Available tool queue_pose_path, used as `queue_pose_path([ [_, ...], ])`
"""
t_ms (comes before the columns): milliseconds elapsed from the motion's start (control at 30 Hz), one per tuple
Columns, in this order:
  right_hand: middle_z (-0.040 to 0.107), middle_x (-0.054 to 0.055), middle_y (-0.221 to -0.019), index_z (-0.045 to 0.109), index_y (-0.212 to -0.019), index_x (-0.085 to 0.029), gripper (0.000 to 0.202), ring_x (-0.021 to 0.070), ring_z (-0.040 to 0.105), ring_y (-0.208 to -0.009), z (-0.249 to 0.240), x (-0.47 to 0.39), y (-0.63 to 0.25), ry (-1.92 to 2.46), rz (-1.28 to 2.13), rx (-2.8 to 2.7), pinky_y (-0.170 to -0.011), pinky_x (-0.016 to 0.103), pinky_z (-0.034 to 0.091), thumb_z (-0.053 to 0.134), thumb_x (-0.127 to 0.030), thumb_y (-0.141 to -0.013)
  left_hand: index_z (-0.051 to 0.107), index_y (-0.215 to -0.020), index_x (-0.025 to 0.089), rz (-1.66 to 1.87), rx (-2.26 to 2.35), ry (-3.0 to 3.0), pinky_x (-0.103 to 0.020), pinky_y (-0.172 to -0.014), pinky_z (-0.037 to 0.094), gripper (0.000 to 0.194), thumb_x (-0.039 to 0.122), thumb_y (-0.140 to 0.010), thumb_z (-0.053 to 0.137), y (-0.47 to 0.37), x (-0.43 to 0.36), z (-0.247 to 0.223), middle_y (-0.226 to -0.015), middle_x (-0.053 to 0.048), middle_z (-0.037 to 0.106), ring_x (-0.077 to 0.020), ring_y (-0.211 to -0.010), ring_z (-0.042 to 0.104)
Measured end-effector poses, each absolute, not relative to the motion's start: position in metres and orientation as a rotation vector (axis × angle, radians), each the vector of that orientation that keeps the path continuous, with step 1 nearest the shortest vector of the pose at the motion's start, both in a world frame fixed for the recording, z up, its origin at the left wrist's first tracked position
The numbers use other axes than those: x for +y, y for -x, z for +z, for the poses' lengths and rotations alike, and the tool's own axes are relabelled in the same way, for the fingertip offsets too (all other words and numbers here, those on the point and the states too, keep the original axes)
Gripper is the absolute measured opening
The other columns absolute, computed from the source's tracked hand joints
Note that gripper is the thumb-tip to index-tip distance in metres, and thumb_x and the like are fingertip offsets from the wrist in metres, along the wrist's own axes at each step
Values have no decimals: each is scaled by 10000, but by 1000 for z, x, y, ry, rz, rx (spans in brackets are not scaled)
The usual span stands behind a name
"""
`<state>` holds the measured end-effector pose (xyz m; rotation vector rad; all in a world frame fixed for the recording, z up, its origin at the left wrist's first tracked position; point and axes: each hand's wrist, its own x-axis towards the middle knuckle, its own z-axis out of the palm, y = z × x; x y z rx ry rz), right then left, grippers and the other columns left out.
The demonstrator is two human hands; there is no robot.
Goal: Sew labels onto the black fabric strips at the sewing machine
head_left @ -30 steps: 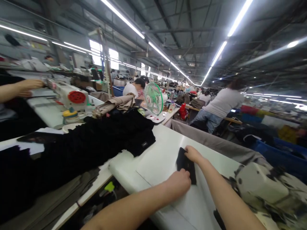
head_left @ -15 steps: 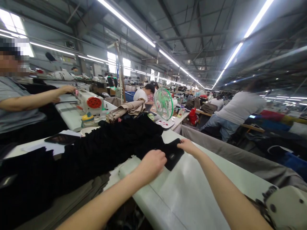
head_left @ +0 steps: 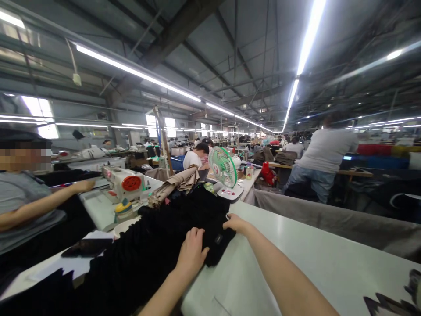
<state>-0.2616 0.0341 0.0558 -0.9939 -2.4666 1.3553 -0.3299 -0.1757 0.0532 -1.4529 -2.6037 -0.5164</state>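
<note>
A long pile of black fabric pieces [head_left: 158, 237] runs across the left side of the white table. At its right end lies a black piece with a small label [head_left: 218, 239], whose lower edge hangs over the bare tabletop. My right hand [head_left: 236, 223] pinches the right edge of this piece between thumb and fingers. Just left of the label, my left hand [head_left: 191, 251] rests on the black cloth with its thumb apart from the fingers. The fingertips lie against the dark fabric, and no grip on it shows.
A green fan [head_left: 224, 166] stands beyond the pile, beside beige folded cloth [head_left: 177, 184]. At left, a co-worker [head_left: 23, 193] reaches toward a sewing machine [head_left: 123, 180]. A dark phone [head_left: 87, 248] lies on papers. Grey cloth [head_left: 296, 215] borders the table's far side.
Both hands have moved left with the labelled black piece, bringing it against the pile. My left hand has opened from a closed shape. The camera view has tilted upward.
</note>
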Motion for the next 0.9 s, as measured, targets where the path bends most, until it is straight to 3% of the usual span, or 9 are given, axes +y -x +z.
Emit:
queue_pose_path([
  [133,643,80,-1184,610,-1230,-163,321,202,663,-962,59,37,245,906,1362,-2495,-807,389,587,637,-359,-977,341,-1514,65,-454,-2767,1523,-437,-1089,421,800,148,-781,652,336,-171,59,-1493,-251,453,-370,-1389,449],
  [300,667,47,-1091,648,-1119,-151,243,202,659,-943,64,25,197,611,1207,-2446,-822,384,569,691,-296,-929,331,-1531,119,-902,-2793,1746,-448,-1146,364,1091,278,-587,854,336,-162,77,-1502,-228,473,-373,-1391,458],
  [367,684,16,-1042,660,-1098,-176,315,204,651,-951,71,16,169,501,1126,-2396,-868,364,543,757,-165,-799,430,-1470,160,-1146,-2686,1921,-435,-1094,420,991,259,-578,853,326,-155,81,-1415,-172,579,-347,-1304,548],
  [433,685,8,-1093,649,-1151,-210,473,207,638,-1003,79,5,137,440,1040,-2334,-921,341,514,733,-79,-705,576,-1311,168,-1324,-2572,2101,-403,-991,488,748,219,-605,819,309,-149,83,-1231,-104,696,-311,-1141,644],
  [533,601,51,-1303,530,-1353,-242,663,206,613,-1053,85,-14,87,453,887,-2234,-923,351,513,661,-75,-725,667,-1061,161,-1539,-2486,2163,-357,-874,516,416,186,-655,756,274,-145,82,-1015,-42,743,-269,-972,678],
  [600,521,82,-1404,445,-1430,-273,706,180,619,-956,83,-30,56,435,704,-2154,-794,321,549,643,-95,-776,669,-1025,170,-1643,-2466,2114,-347,-854,512,380,164,-652,744,249,-147,79,-994,-25,745,-265,-956,674],
  [733,603,76,-1194,534,-1266,-270,413,114,572,-676,73,-61,5,371,298,-1999,-500,224,481,659,-142,-893,660,-1067,185,-1879,-2380,2117,-334,-857,516,414,172,-665,754,207,-153,72,-1026,-13,744,-255,-965,671],
  [833,624,60,-1036,577,-1112,-249,221,116,584,-658,67,-79,-21,403,142,-2000,-498,222,476,611,-112,-942,654,-1083,189,-2037,-2334,2117,-330,-860,523,418,191,-679,759,182,-156,67,-1037,-12,742,-248,-965,673],
  [900,621,62,-1009,587,-1068,-240,197,124,603,-678,64,-89,-34,428,89,-2035,-537,233,497,567,-80,-956,654,-1055,184,-2100,-2338,2102,-331,-836,534,382,213,-688,755,168,-158,64,-998,-12,744,-247,-933,678],
])
